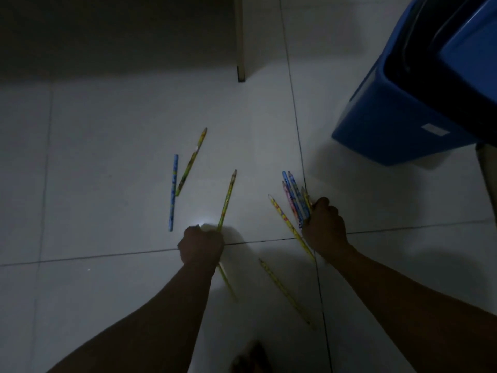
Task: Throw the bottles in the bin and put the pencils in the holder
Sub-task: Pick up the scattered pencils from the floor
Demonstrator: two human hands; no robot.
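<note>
Currently gathering: left hand (200,246) fisted round yellow patterned pencil (228,199); right hand (325,228) clamps mixed pencil bundle (294,200). Next, loose blue pencil (173,192) left of fist; keep tips aligned.

Left hand (200,244): closed around one yellow pencil (228,200), tip pointing away. Right hand (325,227): closed around a bundle of pencils (294,199). Blue pencil (173,192) and a second yellow pencil (191,161) lie touching on the tiled floor (107,157). Blue bin (390,125): far right.
</note>
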